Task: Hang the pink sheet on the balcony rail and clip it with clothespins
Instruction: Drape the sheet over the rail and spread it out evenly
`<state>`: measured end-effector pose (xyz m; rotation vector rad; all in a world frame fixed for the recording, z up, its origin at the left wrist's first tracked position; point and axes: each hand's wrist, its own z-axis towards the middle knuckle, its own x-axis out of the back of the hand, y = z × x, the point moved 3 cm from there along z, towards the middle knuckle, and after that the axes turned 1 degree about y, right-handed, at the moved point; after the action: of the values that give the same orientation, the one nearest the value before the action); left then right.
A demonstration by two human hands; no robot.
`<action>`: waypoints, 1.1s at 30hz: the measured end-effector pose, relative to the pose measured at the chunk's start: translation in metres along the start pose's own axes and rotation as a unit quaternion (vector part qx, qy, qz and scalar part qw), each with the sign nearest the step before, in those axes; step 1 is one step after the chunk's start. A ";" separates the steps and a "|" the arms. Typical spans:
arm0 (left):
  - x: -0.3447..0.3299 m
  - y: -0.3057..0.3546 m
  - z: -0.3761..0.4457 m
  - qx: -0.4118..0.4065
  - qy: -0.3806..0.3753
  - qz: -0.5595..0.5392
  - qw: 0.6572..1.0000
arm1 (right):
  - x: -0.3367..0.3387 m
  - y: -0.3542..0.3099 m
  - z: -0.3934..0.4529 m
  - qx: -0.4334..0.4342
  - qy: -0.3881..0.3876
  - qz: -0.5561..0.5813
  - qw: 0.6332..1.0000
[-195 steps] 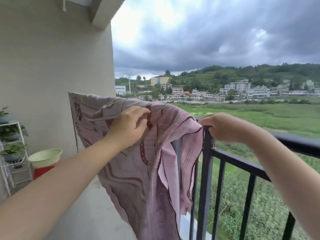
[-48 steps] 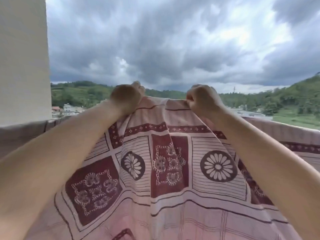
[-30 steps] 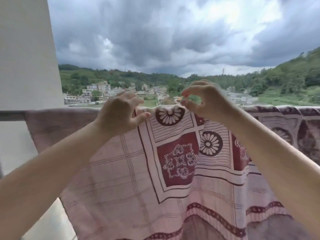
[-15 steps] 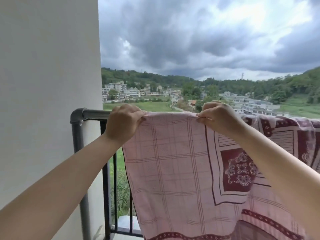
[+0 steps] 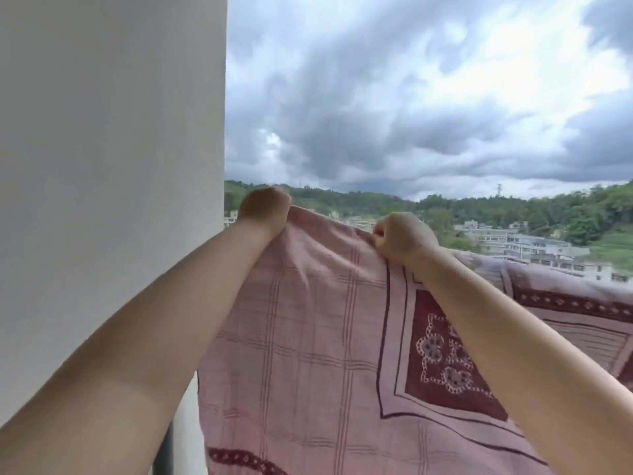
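The pink sheet (image 5: 308, 337), checked with dark red patterned squares, fills the lower middle and right of the head view. Its top edge is lifted, and further right it drapes off along the rail line. My left hand (image 5: 265, 209) is closed on the sheet's upper left corner. A little lower and to the right, my right hand (image 5: 400, 236) grips the top edge. The sheet hides the top rail; only a bit of dark rail post (image 5: 162, 450) shows at the bottom left. No clothespins are visible.
A plain white wall (image 5: 109, 166) fills the left side, close to my left arm. Beyond the sheet are cloudy sky, green hills and distant white buildings (image 5: 534, 245).
Both hands have lifted the sheet's top edge upward and toward the wall. The rail end and bars seen half a second ago are now covered by the sheet and my left arm.
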<state>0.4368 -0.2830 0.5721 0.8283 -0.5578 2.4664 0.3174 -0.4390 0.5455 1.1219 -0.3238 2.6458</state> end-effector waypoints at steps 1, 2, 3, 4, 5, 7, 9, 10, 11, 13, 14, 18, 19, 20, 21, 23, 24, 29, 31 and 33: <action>-0.017 0.003 -0.004 -0.021 -0.075 0.003 0.997 | -0.015 0.003 0.000 -0.017 -0.092 -0.047 0.994; -0.036 0.003 -0.010 -0.042 -0.168 -0.004 0.985 | -0.027 0.007 -0.004 -0.030 -0.182 -0.090 0.979; -0.051 0.002 -0.020 -0.055 -0.265 -0.024 0.962 | -0.035 0.009 -0.010 -0.042 -0.250 -0.118 0.960; -0.059 0.000 -0.029 -0.053 -0.342 -0.036 0.937 | -0.035 0.011 -0.016 -0.045 -0.289 -0.133 0.947; -0.062 -0.006 -0.037 -0.045 -0.372 -0.062 0.925 | -0.032 0.009 -0.020 -0.042 -0.295 -0.124 0.946; -0.048 -0.021 -0.045 -0.016 -0.286 -0.177 0.942 | -0.015 0.001 -0.024 -0.007 -0.231 -0.083 0.969; -0.022 -0.045 -0.061 0.029 -0.107 -0.259 0.960 | 0.003 -0.013 -0.031 0.029 -0.102 0.016 0.994; -0.013 -0.057 -0.076 0.032 -0.062 -0.247 0.966 | 0.008 -0.024 -0.039 0.052 -0.071 0.051 0.995; -0.009 -0.066 -0.093 0.021 -0.045 -0.218 0.975 | 0.011 -0.039 -0.050 0.080 -0.069 0.061 0.993; -0.009 -0.079 -0.122 0.005 -0.048 -0.175 0.983 | 0.004 -0.063 -0.068 0.130 -0.093 0.042 0.986; -0.011 -0.082 -0.132 0.009 -0.048 -0.175 0.983 | -0.001 -0.072 -0.074 0.145 -0.093 0.033 0.985; -0.017 -0.074 -0.147 0.036 -0.001 -0.203 0.979 | -0.009 -0.087 -0.080 0.158 0.011 0.043 0.986; -0.017 -0.070 -0.147 0.041 0.011 -0.209 0.977 | -0.010 -0.089 -0.080 0.156 0.027 0.044 0.986; -0.018 -0.066 -0.145 0.049 0.020 -0.213 0.976 | -0.012 -0.090 -0.081 0.157 0.041 0.038 0.986; -0.018 -0.064 -0.144 0.055 0.034 -0.217 0.974 | -0.014 -0.092 -0.082 0.162 0.055 0.026 0.985; -0.018 -0.059 -0.141 0.039 0.071 -0.223 0.971 | -0.017 -0.095 -0.083 0.164 0.082 0.002 0.983; -0.017 -0.057 -0.139 0.020 0.088 -0.227 0.970 | -0.018 -0.096 -0.083 0.159 0.090 -0.008 0.983; -0.017 -0.078 -0.130 -0.005 0.112 -0.226 0.968 | -0.018 -0.117 -0.078 0.163 0.138 0.010 0.977; -0.019 -0.094 -0.132 0.006 0.128 -0.219 0.967 | -0.024 -0.129 -0.071 0.172 0.138 0.024 0.975; -0.025 -0.106 -0.139 0.016 0.139 -0.213 0.967 | -0.033 -0.135 -0.068 0.167 0.121 0.040 0.978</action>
<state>0.4512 -0.1347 0.4777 0.5315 -0.2115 2.1440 0.3361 -0.2958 0.4902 0.8699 0.1293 2.9443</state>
